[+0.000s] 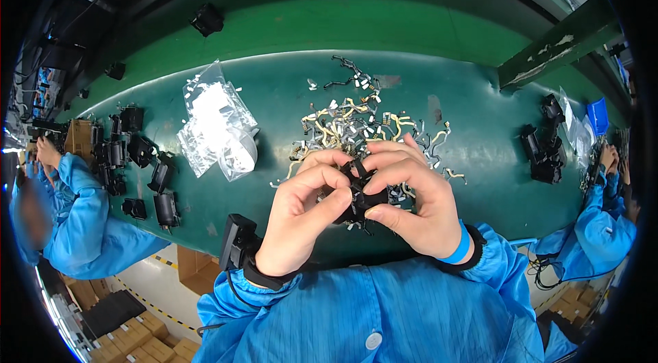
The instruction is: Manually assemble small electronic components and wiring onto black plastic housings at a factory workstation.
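Black part, irregular, partly covered, is held over near edge of cable pile. Pinched from both sides by left hand and right hand, fingers curled, opened only part-width.

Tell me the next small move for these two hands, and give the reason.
Probably steady the black part with the left hand and press it lightly with the right hand: both pinch it from opposite sides, and loose cables lie just beyond.
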